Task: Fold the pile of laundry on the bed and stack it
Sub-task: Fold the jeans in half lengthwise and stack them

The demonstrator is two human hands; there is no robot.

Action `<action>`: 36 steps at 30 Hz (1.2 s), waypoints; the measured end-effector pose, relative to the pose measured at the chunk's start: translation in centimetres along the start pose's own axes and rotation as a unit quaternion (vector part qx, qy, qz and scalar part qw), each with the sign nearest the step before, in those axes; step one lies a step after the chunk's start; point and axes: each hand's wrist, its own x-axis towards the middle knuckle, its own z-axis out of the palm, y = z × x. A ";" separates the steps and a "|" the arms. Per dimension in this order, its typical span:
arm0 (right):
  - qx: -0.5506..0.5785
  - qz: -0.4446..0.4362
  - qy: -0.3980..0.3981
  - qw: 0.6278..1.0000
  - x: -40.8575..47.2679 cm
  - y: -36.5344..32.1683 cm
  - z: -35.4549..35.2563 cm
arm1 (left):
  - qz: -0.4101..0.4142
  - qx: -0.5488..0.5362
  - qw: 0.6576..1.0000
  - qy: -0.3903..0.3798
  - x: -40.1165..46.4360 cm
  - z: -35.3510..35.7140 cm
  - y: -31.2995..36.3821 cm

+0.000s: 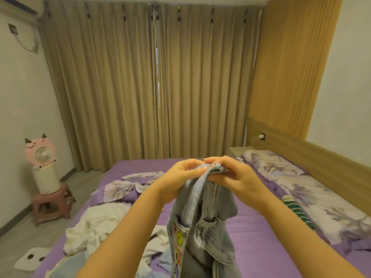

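Here, a pair of light denim jeans (200, 221) is held up over the purple bed (257, 237) by the waistband, pinched shut in the grip of the left hand (180, 177) and right hand (234, 177), seemingly to align the halves for folding; white laundry (96, 227) lies unfolded at near left.

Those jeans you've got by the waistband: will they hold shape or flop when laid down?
Probably floppy: the jeans hang limp from both hands, left hand and right hand. Likely heavyish, since the denim drapes straight down. Seams and pockets look thick, so folds may spring open.
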 end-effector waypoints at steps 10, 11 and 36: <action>-0.054 0.043 0.113 0.991 2.8 0.9 4.8 | -0.049 0.062 0.997 0.021 -7.0 -2.9 -7.4; -0.046 0.047 0.128 0.990 2.9 0.9 4.8 | -0.054 0.081 0.995 0.032 -7.3 -2.7 -8.1; -0.012 0.186 0.381 0.905 -5.9 8.7 -18.7 | -0.180 0.127 0.975 -0.040 3.1 2.5 -5.3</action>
